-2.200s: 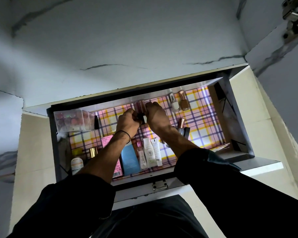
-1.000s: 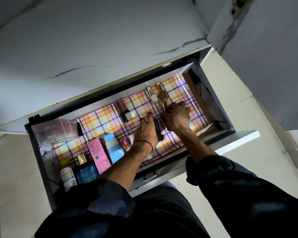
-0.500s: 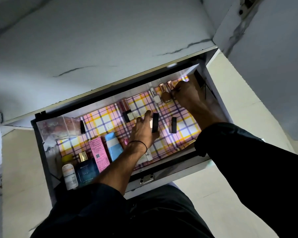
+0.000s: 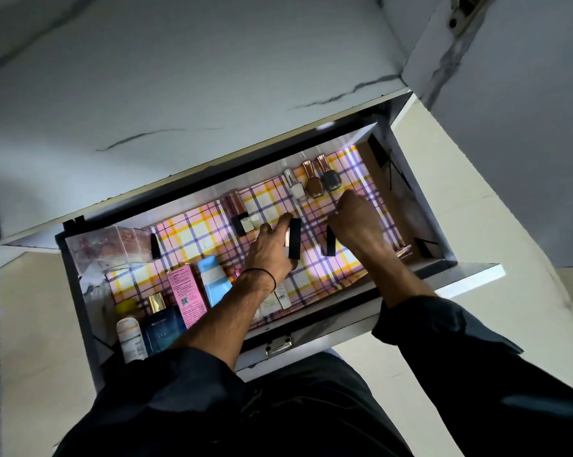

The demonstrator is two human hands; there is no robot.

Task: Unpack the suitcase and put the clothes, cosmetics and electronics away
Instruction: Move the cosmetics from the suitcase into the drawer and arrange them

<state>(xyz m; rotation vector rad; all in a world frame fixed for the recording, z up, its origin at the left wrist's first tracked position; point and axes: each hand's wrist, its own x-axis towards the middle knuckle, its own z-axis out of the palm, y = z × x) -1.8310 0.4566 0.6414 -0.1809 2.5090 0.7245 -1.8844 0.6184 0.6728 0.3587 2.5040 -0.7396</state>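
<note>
Drawer with three nail polishes

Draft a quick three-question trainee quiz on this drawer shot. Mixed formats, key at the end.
1. True or false: the drawer is lined with plain white paper.
2. How many nail polish bottles sit by the back wall, near the right corner? A) one B) three C) six
3. Which hand has a black band at its wrist?

Key: 1 false, the liner is plaid in pink, yellow and purple. 2 B. 3 the left hand.
</note>
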